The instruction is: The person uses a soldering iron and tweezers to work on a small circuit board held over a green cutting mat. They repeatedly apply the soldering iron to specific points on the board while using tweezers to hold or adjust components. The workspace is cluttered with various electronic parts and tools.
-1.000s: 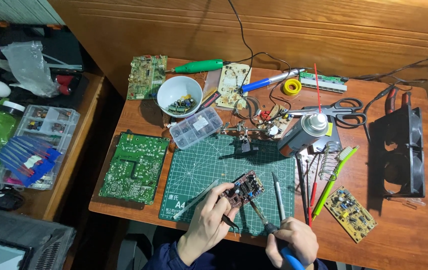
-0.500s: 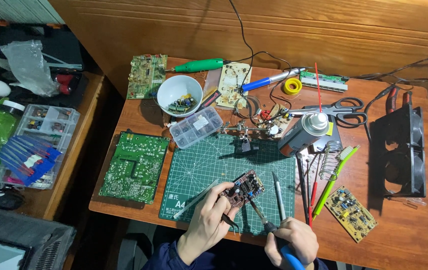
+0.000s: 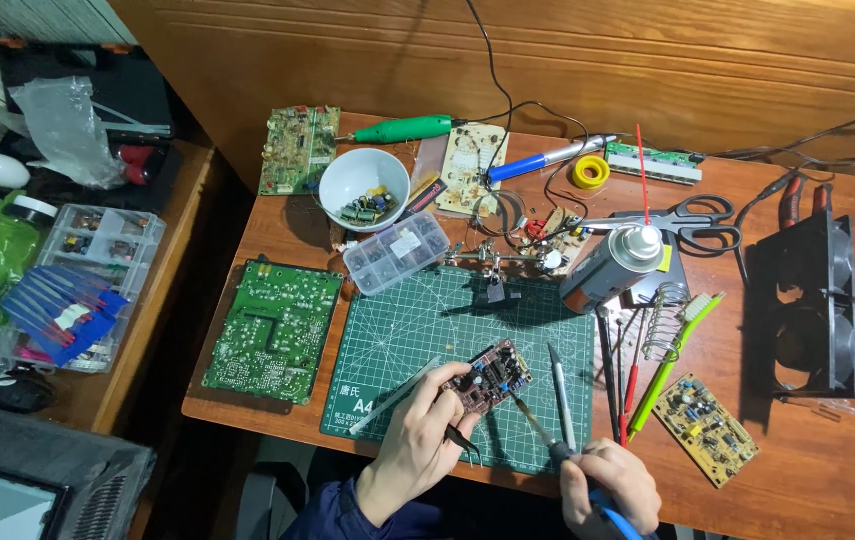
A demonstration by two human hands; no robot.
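My left hand [image 3: 416, 447] grips a small brown circuit board [image 3: 493, 374] by its near-left edge, tilted up over the green cutting mat [image 3: 418, 330]; tweezers poke out under its fingers. My right hand [image 3: 612, 487] holds a blue-handled soldering iron [image 3: 548, 440] whose thin tip reaches up-left and touches the board's lower right edge. A grey pen-like tool [image 3: 561, 395] lies on the mat just right of the board.
A large green circuit board [image 3: 274, 330] lies left of the mat. Behind it stand a white bowl [image 3: 365, 188], a clear parts box [image 3: 397, 251], a spray can [image 3: 612, 265], scissors [image 3: 693, 222] and a helping-hands clamp [image 3: 496, 272]. A small yellow board [image 3: 706, 427] and black fans [image 3: 814, 300] are right.
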